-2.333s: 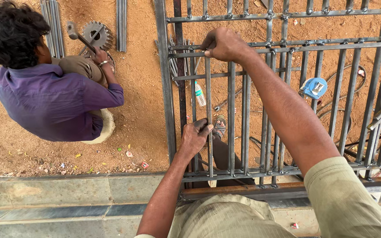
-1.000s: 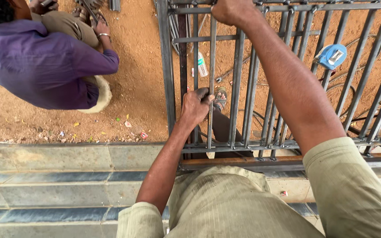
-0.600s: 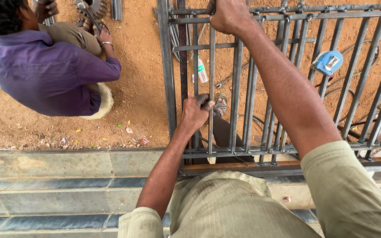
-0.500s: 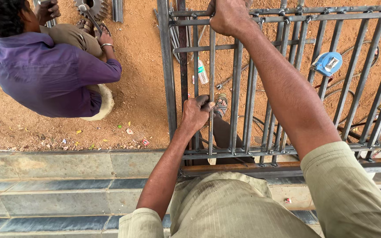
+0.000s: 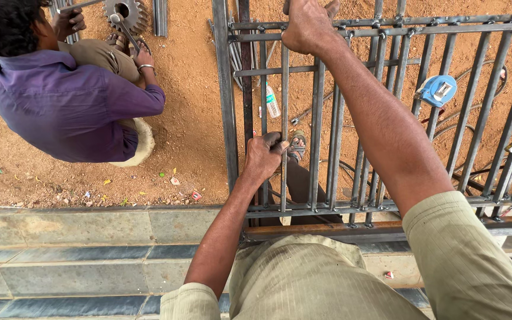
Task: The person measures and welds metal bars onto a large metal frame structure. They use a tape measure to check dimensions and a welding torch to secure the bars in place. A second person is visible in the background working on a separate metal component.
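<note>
Red dirt ground, stone step at its edge: your 2 hands grip 1 steel gate (image 5: 232,118), left hand (image 5: 263,157) wrapped round a low bar, right hand (image 5: 308,25) clamped on the top rail. 1 co-worker (image 5: 66,101) crouches nearby w/ 1 gear (image 5: 127,12).

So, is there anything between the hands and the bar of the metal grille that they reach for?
Nothing visible. The left hand already grips the thin vertical bar low down, and the right hand holds it at the top rail of the metal grille.
</note>
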